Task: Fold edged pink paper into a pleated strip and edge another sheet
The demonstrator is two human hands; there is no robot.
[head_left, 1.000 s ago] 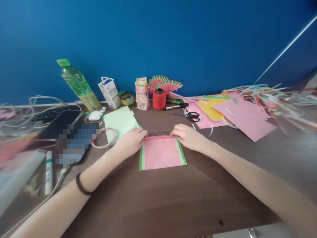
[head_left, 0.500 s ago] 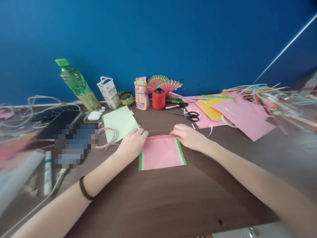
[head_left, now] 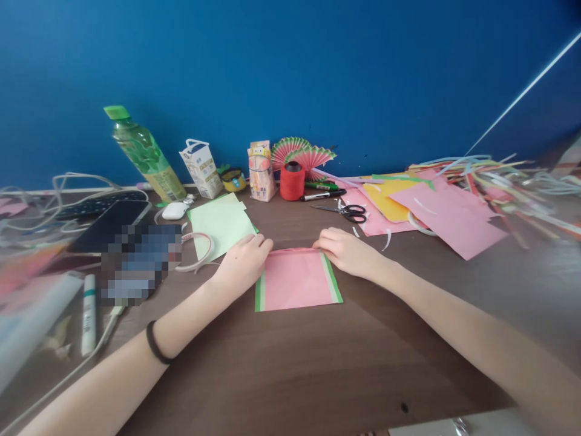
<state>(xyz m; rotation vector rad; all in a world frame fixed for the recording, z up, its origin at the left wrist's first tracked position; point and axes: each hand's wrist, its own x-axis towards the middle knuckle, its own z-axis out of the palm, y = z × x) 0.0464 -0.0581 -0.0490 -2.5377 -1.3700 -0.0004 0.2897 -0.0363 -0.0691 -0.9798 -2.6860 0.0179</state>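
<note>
1. Blue wall [head_left: 290,72] stands behind the brown table [head_left: 290,363]; a pleated paper fan [head_left: 315,157] sits by the table's far edge.
2. Between the table's far and near edges lies the pink sheet [head_left: 297,281], green-striped down both sides, with a narrow fold along its far edge.
3. Left hand [head_left: 242,260]: fingers curled closed on the sheet's far left corner; the thumb is hidden, so firmness cannot be told. Over the last second this hand has rolled slightly and shifted its hold.
4. Right hand [head_left: 349,251]: thumb and fingers pinched together on the far right corner, unchanged.
5. The sheet has stayed put, so the folding seems no further along; the shift looks like a regrip.
6. Scissors [head_left: 354,213] lie beyond the right hand, towards the far edge.
</note>
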